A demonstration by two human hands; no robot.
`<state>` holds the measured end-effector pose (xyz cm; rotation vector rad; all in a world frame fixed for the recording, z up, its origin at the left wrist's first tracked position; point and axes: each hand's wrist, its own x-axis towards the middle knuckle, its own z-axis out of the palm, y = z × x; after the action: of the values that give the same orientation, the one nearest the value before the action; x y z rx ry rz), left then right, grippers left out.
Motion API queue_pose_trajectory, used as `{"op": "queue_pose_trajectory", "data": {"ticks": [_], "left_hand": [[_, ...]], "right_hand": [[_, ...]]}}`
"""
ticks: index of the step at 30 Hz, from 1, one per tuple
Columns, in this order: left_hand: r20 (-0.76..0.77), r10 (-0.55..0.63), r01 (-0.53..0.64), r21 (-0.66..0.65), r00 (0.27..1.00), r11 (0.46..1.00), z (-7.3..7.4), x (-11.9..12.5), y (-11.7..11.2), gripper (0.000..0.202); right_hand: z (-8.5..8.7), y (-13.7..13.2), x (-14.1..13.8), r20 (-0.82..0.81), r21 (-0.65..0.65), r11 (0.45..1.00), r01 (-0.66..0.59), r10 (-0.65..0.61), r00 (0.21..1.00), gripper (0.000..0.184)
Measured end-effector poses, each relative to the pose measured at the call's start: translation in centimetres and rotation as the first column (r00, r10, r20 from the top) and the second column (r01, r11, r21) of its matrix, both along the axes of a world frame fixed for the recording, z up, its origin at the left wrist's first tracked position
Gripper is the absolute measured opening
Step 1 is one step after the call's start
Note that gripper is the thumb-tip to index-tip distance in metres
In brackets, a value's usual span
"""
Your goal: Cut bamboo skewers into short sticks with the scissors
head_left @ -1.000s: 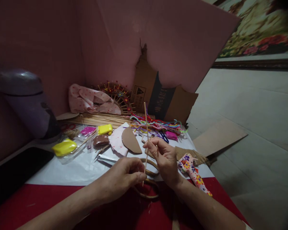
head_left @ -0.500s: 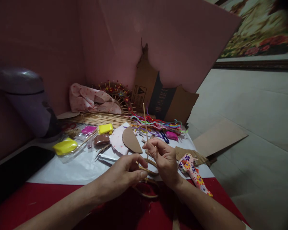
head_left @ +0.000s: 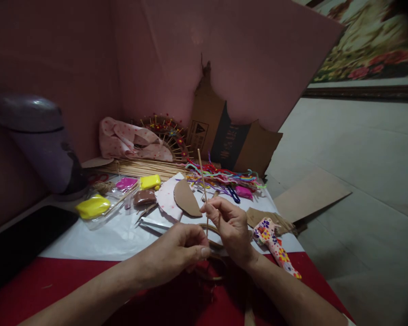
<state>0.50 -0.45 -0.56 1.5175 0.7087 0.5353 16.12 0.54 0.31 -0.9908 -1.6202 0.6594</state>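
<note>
Fingers (head_left: pixel 224 204) of the right hand (head_left: pixel 234 228) pinch the stick (head_left: pixel 203 181) partway down; the left hand (head_left: pixel 182 246) nips its low end. Its tip points near twelve o'clock, scissors (head_left: pixel 153 223) lying below.

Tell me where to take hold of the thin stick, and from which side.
I'd pinch the thin stick along its bare upper length, coming from above or the far side. It rises steeply, leaning slightly left, with its top end free. The right hand pinches it below that, and the left hand meets it lower down.
</note>
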Motion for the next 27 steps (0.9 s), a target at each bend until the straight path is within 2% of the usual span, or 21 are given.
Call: {"op": "queue_pose_trajectory", "data": {"ticks": [5,10,14,16,20,22,24,27], "left_hand": [[-0.089,-0.025,0.033,0.090,0.996,0.995,0.2,-0.1,-0.2,0.020],[-0.139,-0.029,0.046,0.118,0.990,0.992,0.5,-0.1,-0.4,0.019],[-0.244,0.049,0.030,0.311,0.968,0.950,0.8,-0.2,-0.9,0.015],[-0.333,0.066,0.077,0.398,0.941,0.914,1.1,-0.3,-1.3,0.015],[-0.480,-0.035,0.257,0.406,0.876,0.877,1.6,-0.4,-2.0,0.017],[-0.514,-0.057,0.307,0.416,0.856,0.856,1.8,-0.4,-2.2,0.017],[-0.510,-0.054,0.305,0.423,0.858,0.854,1.8,-0.4,-2.2,0.019],[-0.441,-0.037,0.236,0.406,0.897,0.883,1.6,-0.4,-2.1,0.019]], "right_hand": [[-0.6,0.3,0.1,0.034,-0.008,1.000,-0.018,0.019,0.999,0.019],[-0.6,0.2,0.1,0.054,-0.011,1.000,-0.024,0.024,0.998,0.020],[-0.5,0.1,-0.1,0.122,0.004,0.999,-0.034,0.033,0.992,0.019],[-0.6,0.1,-0.2,0.181,0.009,0.999,-0.047,0.045,0.982,0.019],[-1.1,0.0,-0.3,0.292,0.003,0.996,-0.094,0.089,0.952,0.019],[-1.2,0.0,-0.3,0.322,0.016,0.994,-0.108,0.097,0.942,0.019],[-1.3,0.0,-0.2,0.329,0.031,0.994,-0.103,0.087,0.940,0.019],[-1.4,0.1,-0.2,0.317,0.032,0.996,-0.079,0.065,0.946,0.018]]}}
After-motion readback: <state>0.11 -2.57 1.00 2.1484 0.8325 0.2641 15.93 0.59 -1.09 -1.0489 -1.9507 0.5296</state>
